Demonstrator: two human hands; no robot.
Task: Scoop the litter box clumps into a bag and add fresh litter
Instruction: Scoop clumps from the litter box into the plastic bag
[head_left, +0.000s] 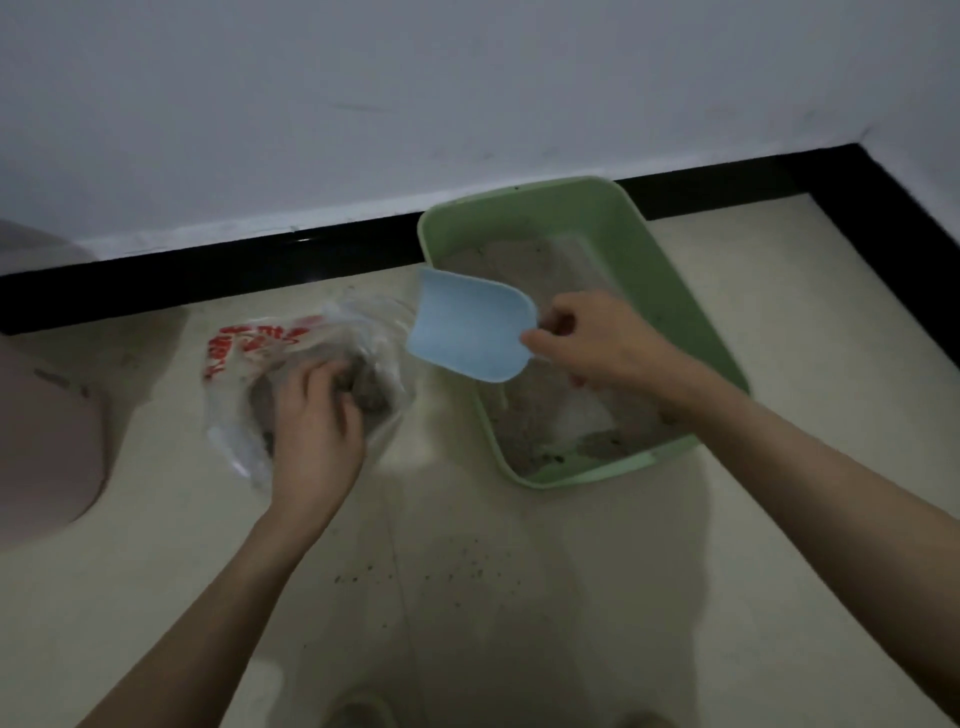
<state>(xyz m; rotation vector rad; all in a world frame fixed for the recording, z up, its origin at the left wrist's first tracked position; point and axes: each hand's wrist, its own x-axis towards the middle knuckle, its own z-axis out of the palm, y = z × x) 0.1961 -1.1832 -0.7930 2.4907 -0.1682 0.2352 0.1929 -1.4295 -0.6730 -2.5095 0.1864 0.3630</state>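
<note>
A green litter box (670, 249) stands on the floor by the wall, with grey litter and a few dark clumps (597, 441) near its front edge. My right hand (587, 338) grips the handle of a light blue scoop (467, 325), held above the box's left rim with its blade toward the bag. The scoop looks empty. A clear plastic bag (244, 358) with red print lies on the floor to the left, with grey clumps (369, 389) inside. My left hand (317, 421) grips the bag's edge with curled fingers.
A pink rounded object (47, 426) sits at the far left. Litter grains (415, 569) are scattered on the beige floor in front of me. A black skirting board (260, 260) runs along the white wall behind the box and bag.
</note>
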